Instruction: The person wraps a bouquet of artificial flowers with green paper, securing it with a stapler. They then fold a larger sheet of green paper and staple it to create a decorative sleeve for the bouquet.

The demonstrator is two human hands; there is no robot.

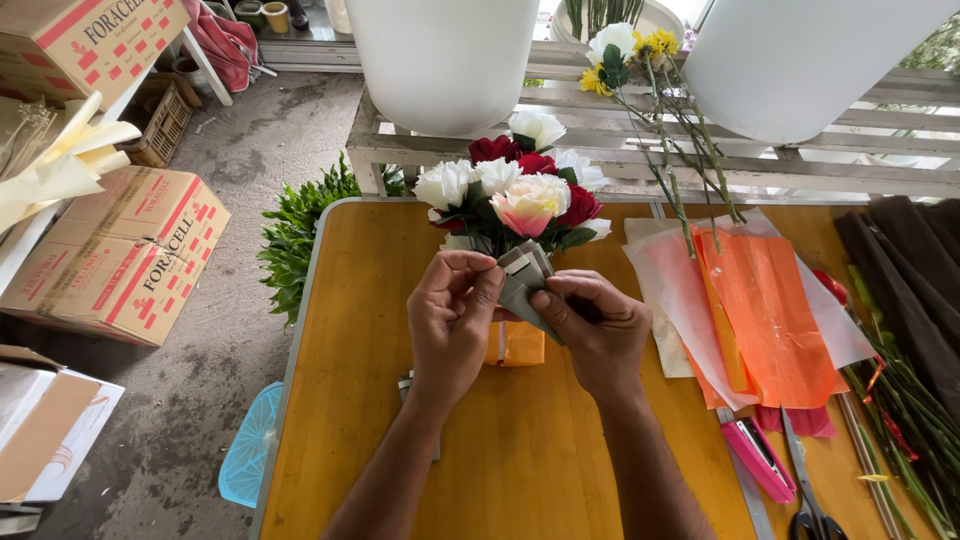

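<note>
Scanning from the left, you see 3 printed cardboard boxes (pixel 120 250) stacked beside the floor, then a clump of green foliage (pixel 300 235) at the edge of the yellow table (pixel 500 450). Over the table's middle, your left hand (pixel 452 318) and right hand (pixel 597 335) sit close together, both pinched on 1 folded grey paper strip (pixel 524 285) held against the base of 1 bouquet (pixel 520 195) of white, red and pink roses. Judge the strip light, soft and easily creased, and the blooms fragile; grip at the wrapped stems, not the heads. Further right lie orange wrapping sheets (pixel 765 310), 1 pink stapler (pixel 758 458) and 1 pair of scissors (pixel 812 505).
</note>
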